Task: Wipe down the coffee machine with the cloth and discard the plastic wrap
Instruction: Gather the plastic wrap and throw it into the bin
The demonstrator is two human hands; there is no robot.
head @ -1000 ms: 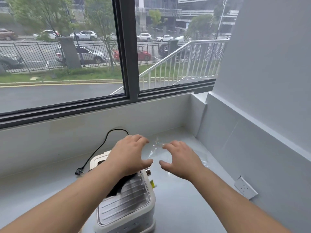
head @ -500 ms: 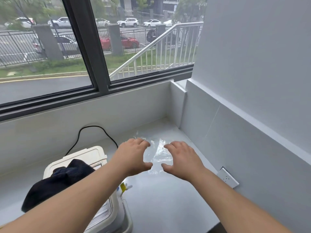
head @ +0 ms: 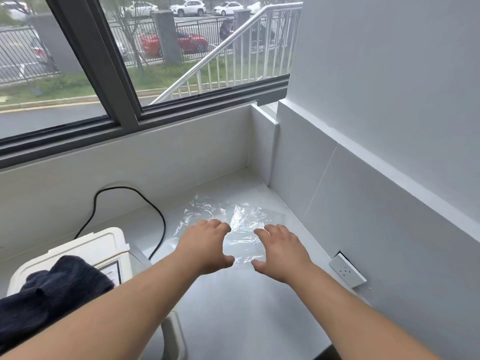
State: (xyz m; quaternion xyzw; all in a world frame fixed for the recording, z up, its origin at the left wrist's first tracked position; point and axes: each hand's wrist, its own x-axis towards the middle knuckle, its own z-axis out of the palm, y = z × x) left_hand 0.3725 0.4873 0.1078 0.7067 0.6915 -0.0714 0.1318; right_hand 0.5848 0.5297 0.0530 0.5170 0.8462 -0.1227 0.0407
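On the white tabletop [head: 233, 313], toward the far right corner, the plastic wrap [head: 235, 216] lies flat and wrinkled. The left hand [head: 205, 245] and right hand [head: 283, 252] sit over its near edge, fingers spread wide and lightly curved, gripping nothing (contact with the film cannot be confirmed). The dark cloth [head: 52, 294] lies on top of the coffee machine [head: 91, 246], at left.

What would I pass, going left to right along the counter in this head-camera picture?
From the left: dark cloth → left hand → plastic wrap → right hand → wall socket.
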